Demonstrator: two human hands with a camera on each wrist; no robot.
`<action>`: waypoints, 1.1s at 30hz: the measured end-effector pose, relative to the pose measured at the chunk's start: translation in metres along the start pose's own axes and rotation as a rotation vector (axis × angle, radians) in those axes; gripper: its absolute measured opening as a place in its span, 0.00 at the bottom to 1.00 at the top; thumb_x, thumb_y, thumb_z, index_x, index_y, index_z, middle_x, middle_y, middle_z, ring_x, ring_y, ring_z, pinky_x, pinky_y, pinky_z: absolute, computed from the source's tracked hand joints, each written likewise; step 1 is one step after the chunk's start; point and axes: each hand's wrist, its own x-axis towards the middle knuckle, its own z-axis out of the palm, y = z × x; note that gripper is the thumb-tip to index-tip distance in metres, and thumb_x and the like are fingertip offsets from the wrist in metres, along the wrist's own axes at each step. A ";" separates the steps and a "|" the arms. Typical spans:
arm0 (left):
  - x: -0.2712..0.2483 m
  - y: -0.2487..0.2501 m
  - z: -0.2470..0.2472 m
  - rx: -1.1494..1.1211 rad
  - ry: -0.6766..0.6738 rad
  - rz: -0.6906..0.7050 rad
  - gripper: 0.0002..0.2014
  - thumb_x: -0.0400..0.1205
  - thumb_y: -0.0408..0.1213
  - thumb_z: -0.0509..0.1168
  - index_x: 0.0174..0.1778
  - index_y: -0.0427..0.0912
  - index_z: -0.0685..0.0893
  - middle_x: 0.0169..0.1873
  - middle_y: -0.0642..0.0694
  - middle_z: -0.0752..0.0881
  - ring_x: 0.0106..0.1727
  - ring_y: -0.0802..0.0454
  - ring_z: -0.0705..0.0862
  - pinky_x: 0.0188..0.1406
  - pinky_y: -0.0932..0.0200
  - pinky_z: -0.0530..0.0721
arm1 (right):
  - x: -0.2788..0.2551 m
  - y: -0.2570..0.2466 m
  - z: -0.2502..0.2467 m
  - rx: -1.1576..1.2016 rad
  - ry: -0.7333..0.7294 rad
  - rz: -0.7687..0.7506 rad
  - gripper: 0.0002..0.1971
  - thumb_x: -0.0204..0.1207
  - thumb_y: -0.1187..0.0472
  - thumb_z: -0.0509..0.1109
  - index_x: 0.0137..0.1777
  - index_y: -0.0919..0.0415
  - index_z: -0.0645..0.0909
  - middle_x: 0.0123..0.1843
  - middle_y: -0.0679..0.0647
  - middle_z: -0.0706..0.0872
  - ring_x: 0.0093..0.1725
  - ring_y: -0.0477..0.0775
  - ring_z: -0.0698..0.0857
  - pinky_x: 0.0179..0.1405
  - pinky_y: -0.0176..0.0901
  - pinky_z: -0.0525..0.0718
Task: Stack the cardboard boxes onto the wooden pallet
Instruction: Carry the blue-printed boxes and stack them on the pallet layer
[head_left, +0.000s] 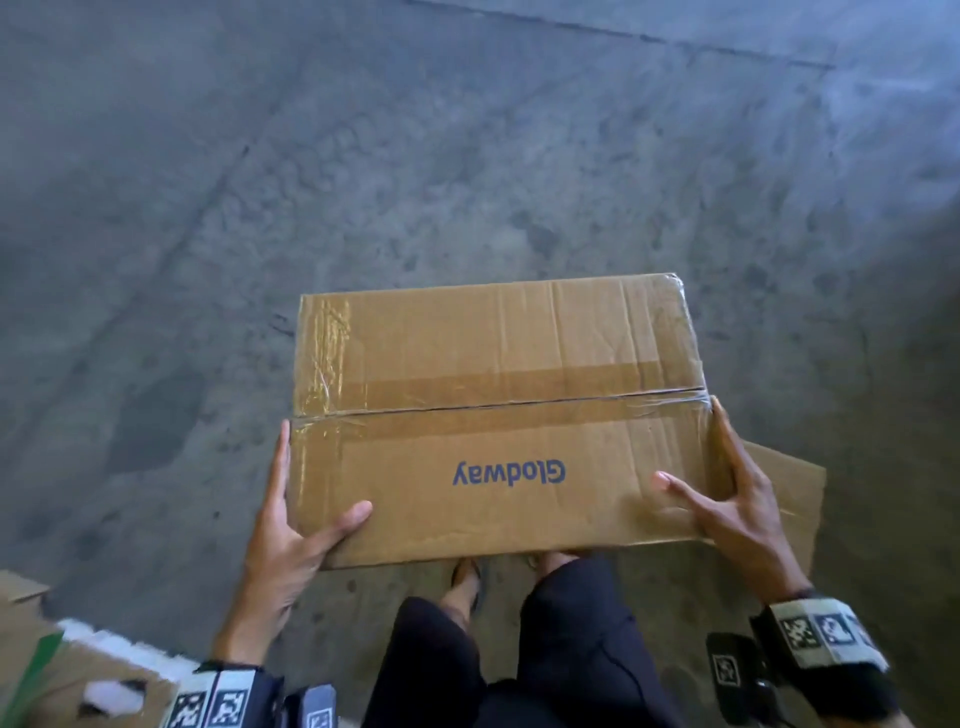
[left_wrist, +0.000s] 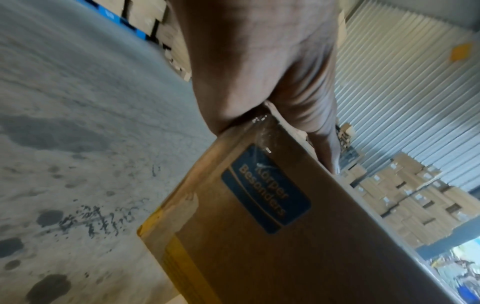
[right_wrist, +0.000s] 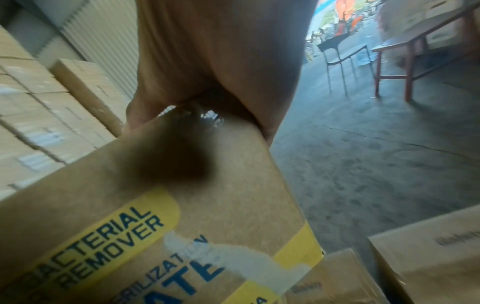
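I hold a brown taped cardboard box (head_left: 493, 415) printed "Glodway" level above the concrete floor, in front of my legs. My left hand (head_left: 291, 535) presses its left side with a straight finger along the edge and the thumb flat on top. My right hand (head_left: 737, 509) mirrors this on the right side. In the left wrist view the left hand (left_wrist: 259, 61) straddles the box's (left_wrist: 285, 226) top edge. In the right wrist view the right hand (right_wrist: 221, 51) does the same on the box (right_wrist: 207, 205). No wooden pallet is in view.
A flat cardboard sheet (head_left: 795, 493) lies on the floor under my right hand. Other cartons (head_left: 52, 675) sit at lower left and at lower right (right_wrist: 428, 267). Stacked boxes (left_wrist: 415, 195) line a corrugated wall. A table (right_wrist: 415, 51) and chair (right_wrist: 340, 55) stand farther off.
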 end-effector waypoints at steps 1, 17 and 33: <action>-0.016 0.008 -0.005 -0.001 0.033 0.020 0.60 0.53 0.54 0.87 0.77 0.84 0.59 0.80 0.66 0.69 0.76 0.52 0.78 0.74 0.33 0.76 | -0.003 -0.012 -0.004 0.011 -0.013 -0.029 0.56 0.58 0.46 0.82 0.87 0.36 0.58 0.84 0.47 0.70 0.80 0.51 0.72 0.79 0.55 0.72; -0.246 -0.040 -0.009 -0.217 0.627 0.016 0.59 0.52 0.63 0.85 0.76 0.85 0.59 0.81 0.62 0.69 0.80 0.51 0.72 0.78 0.34 0.70 | -0.032 -0.107 -0.007 -0.088 -0.501 -0.360 0.56 0.54 0.34 0.87 0.80 0.20 0.58 0.79 0.44 0.75 0.73 0.55 0.78 0.65 0.69 0.85; -0.434 -0.192 -0.134 -0.282 1.020 -0.220 0.59 0.59 0.58 0.85 0.83 0.73 0.57 0.78 0.50 0.75 0.69 0.49 0.76 0.68 0.47 0.75 | -0.220 -0.136 0.203 -0.365 -0.883 -0.534 0.57 0.61 0.37 0.85 0.87 0.33 0.53 0.67 0.47 0.81 0.56 0.48 0.84 0.51 0.40 0.86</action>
